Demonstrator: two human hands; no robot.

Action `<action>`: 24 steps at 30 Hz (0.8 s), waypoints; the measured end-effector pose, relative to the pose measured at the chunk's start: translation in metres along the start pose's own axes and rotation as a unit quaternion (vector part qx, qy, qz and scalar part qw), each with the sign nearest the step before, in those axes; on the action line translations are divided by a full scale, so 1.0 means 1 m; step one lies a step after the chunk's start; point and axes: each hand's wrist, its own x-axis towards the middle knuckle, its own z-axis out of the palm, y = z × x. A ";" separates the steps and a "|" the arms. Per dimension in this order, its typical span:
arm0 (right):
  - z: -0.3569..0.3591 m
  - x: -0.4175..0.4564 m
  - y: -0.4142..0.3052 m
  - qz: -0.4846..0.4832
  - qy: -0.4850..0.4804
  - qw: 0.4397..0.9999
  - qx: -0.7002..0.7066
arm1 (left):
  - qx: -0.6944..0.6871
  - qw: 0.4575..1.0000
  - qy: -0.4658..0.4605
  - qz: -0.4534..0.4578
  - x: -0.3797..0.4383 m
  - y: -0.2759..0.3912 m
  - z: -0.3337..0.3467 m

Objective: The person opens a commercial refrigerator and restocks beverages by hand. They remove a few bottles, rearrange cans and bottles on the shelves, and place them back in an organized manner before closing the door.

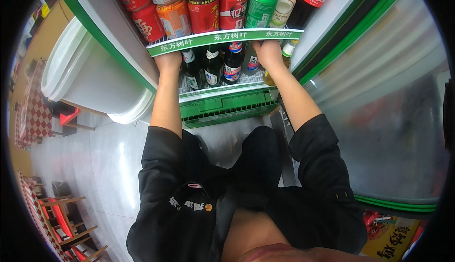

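Both arms reach into an upright drinks fridge, under the green front strip (224, 37) of a wire shelf. My left hand (167, 61) is at the left side of the lower level, its fingers hidden behind the strip. Dark glass bottles (212, 70) stand upright just to its right. On the right, my right hand (269, 53) is beside the neck of a clear bottle (251, 63); its fingertips are partly covered, so a grip cannot be made out. A bottle with yellowish liquid (269, 78) stands below that wrist.
Above the strip are red cans (203, 14), orange cans (173, 19), green cans (261, 10), a coconut drink bottle (283, 6) and a cola bottle (308, 2). The glass door (376, 119) stands wide at the right. White buckets (96, 70) are at the left, a green crate (227, 109) below.
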 end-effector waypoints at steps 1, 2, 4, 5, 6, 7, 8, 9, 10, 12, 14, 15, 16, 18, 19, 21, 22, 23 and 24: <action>0.000 0.000 0.000 -0.006 -0.002 1.000 -0.003 | 0.017 1.000 -0.006 0.003 0.001 -0.001 0.000; 0.000 -0.001 -0.001 -0.007 0.001 1.000 0.005 | 0.017 1.000 0.003 0.020 0.002 -0.003 -0.002; 0.001 0.000 0.009 -0.017 0.000 1.000 0.015 | -0.012 0.999 -0.032 0.004 0.003 0.005 -0.005; 0.004 0.000 0.015 -0.028 0.011 0.999 0.018 | -0.039 0.996 -0.080 -0.027 0.006 0.014 -0.012; 0.005 0.001 0.009 -0.011 0.002 1.000 0.029 | -0.015 0.996 -0.088 -0.010 0.007 0.012 -0.021; 0.005 0.002 0.005 -0.001 -0.004 0.999 0.032 | -0.029 0.998 -0.054 -0.008 0.008 0.016 -0.023; 0.003 -0.001 0.002 0.006 -0.004 0.999 0.043 | -0.061 0.998 -0.036 -0.003 0.006 0.019 -0.026; 0.001 -0.001 0.000 0.010 -0.003 0.999 0.053 | -0.093 0.995 -0.015 0.003 0.009 0.028 -0.032; 0.003 0.001 0.004 0.012 -0.026 0.999 0.035 | -0.079 0.997 -0.019 0.021 0.009 0.025 -0.031; 0.001 0.000 0.000 0.027 -0.022 0.998 0.049 | -0.108 0.994 -0.014 0.019 0.008 0.029 -0.033; 0.000 -0.001 -0.001 0.039 -0.032 0.997 0.060 | -0.116 0.993 -0.024 0.012 0.005 0.032 -0.038; -0.001 0.000 0.000 0.038 -0.029 0.997 0.061 | -0.130 0.991 -0.017 0.004 0.004 0.039 -0.040; -0.001 -0.001 0.000 0.037 -0.027 0.997 0.062 | -0.144 0.990 -0.009 -0.003 0.005 0.044 -0.042; -0.001 -0.001 -0.001 0.035 -0.022 0.997 0.065 | -0.136 0.991 -0.003 0.005 0.002 0.042 -0.040; -0.002 -0.002 -0.003 0.034 -0.019 0.997 0.067 | -0.131 0.991 0.002 0.008 -0.001 0.038 -0.039; 0.000 0.000 0.002 0.026 -0.033 0.998 0.043 | -0.130 0.991 0.011 0.002 -0.004 0.030 -0.033; 0.002 0.001 0.003 0.028 -0.034 0.998 0.033 | -0.117 0.993 0.028 0.013 -0.006 0.029 -0.032; 0.003 0.001 0.004 0.030 -0.035 0.999 0.023 | -0.103 0.993 0.045 0.024 -0.008 0.027 -0.031; 0.003 0.000 0.002 0.029 -0.030 0.998 0.039 | -0.095 0.994 0.040 0.023 -0.010 0.030 -0.034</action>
